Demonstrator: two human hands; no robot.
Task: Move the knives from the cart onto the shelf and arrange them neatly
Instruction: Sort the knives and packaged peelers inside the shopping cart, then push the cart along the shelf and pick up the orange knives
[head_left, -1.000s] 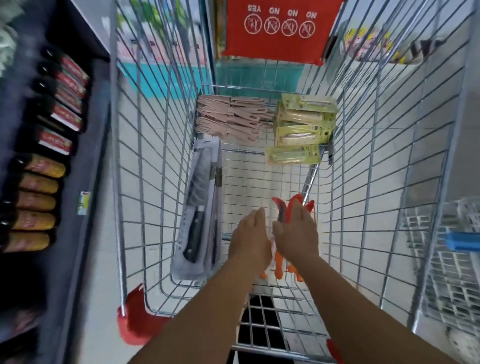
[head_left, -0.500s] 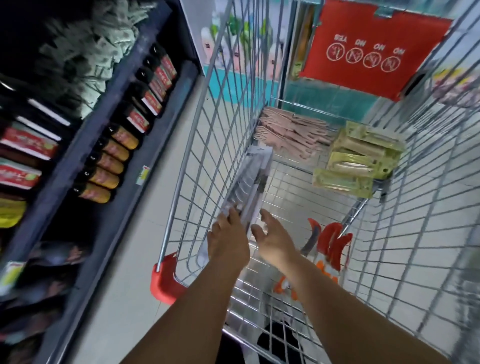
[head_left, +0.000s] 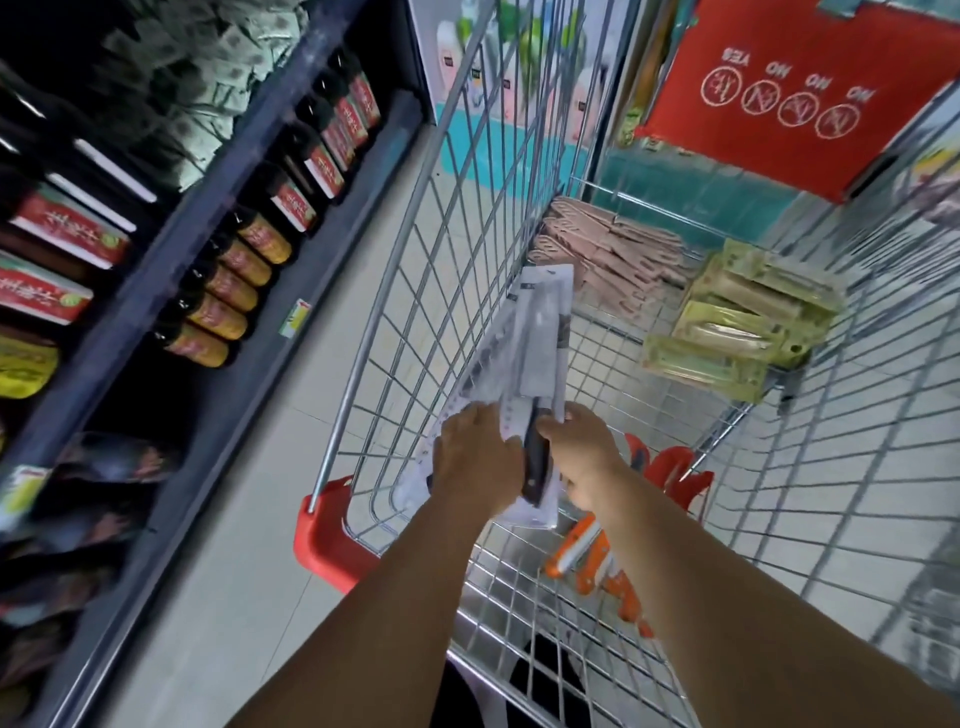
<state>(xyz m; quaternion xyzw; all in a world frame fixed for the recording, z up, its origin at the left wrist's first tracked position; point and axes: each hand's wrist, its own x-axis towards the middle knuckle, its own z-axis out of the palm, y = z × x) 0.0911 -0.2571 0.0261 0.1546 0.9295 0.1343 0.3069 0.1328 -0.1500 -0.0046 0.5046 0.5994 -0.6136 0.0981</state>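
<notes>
Both hands, left (head_left: 475, 457) and right (head_left: 584, 457), gripping handle end of clear-packed black-handled cleavers (head_left: 537, 364), inside silver wire cart (head_left: 415, 270) by left wall. Could slip apart, slick packs sliding; could snag on wire when lifted.

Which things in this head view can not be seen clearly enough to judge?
- Left hand: its fingers curl under the packaged knives, so the grip is hidden.
- How many packs are in that stack: they overlap.
- Orange-handled knives: partly behind the right arm.
- Bottle labels on the shelf: blurred, unreadable.
- Cart: near end cut off by the bottom edge.
</notes>
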